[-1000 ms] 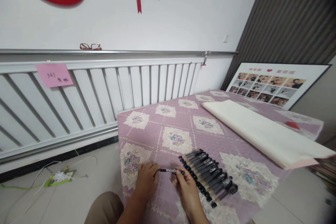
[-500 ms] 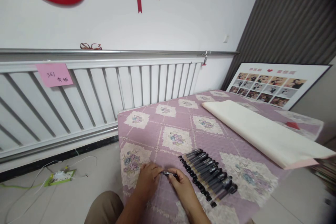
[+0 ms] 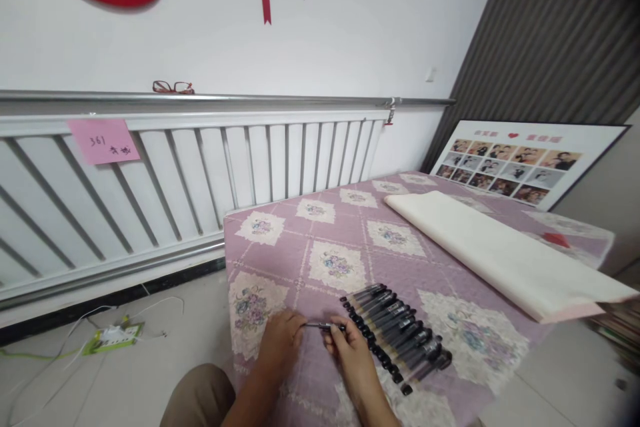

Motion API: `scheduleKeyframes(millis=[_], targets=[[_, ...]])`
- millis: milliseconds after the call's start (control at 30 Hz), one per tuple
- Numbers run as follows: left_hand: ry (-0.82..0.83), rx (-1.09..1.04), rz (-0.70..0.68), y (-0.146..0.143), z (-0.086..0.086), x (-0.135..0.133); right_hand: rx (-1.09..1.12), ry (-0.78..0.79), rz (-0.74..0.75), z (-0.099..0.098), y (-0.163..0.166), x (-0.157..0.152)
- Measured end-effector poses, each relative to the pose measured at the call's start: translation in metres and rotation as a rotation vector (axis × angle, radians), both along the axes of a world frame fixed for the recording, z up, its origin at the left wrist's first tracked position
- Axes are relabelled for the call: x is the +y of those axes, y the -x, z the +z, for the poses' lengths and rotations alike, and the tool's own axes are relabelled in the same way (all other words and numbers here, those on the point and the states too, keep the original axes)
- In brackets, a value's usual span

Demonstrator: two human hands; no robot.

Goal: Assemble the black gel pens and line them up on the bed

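Both of my hands are low over the near edge of a purple flowered tablecloth (image 3: 300,240). My left hand (image 3: 280,341) pinches one end of a thin black pen (image 3: 323,327). My right hand (image 3: 350,353) grips the pen's other end, fingers curled. The pen lies level between them, just above the cloth. Right beside my right hand, several black capped pens (image 3: 395,330) lie side by side in a slanted row on the cloth.
A long cream roll of paper (image 3: 500,257) lies across the right side of the table. A framed photo collage (image 3: 525,160) leans at the back right. A white radiator (image 3: 200,173) with a pink note (image 3: 103,140) runs along the wall; glasses (image 3: 173,87) rest on its pipe.
My hands came close together half a second ago, then drew apart again. More of the pen shows between them now.
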State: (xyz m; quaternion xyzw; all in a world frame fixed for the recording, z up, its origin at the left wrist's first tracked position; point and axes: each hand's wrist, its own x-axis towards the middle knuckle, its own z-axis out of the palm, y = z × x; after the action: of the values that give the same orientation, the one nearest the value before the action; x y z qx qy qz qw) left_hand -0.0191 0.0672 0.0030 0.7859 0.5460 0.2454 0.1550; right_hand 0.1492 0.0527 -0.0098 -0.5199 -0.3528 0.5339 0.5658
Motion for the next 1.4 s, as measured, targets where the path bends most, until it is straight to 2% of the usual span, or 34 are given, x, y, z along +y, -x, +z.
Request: scheduleKeyframes(millis=[233, 500, 667, 867, 1133, 1267, 1400], targets=[[-0.024, -0.082, -0.026, 0.002, -0.001, 0.001, -0.018, 0.002, 0.098, -0.006, -0.002, 0.002], [-0.065, -0.156, -0.088, 0.004, -0.001, 0.002, -0.017, 0.026, 0.169, 0.002, -0.003, 0.002], [-0.067, -0.154, -0.076, 0.004, -0.002, 0.001, -0.025, 0.039, 0.184, 0.004, -0.002, 0.001], [-0.041, -0.108, -0.043, 0.000, -0.009, 0.001, -0.033, 0.007, 0.084, 0.003, 0.002, 0.001], [-0.170, -0.214, 0.088, 0.002, -0.022, 0.001, 0.019, 0.000, -0.055, -0.004, 0.002, 0.001], [-0.175, -0.258, 0.150, 0.004, -0.022, 0.005, 0.044, -0.021, -0.064, -0.007, 0.001, 0.001], [-0.140, -0.214, 0.169, 0.004, -0.017, 0.004, 0.054, -0.023, -0.109, -0.005, 0.002, -0.001]])
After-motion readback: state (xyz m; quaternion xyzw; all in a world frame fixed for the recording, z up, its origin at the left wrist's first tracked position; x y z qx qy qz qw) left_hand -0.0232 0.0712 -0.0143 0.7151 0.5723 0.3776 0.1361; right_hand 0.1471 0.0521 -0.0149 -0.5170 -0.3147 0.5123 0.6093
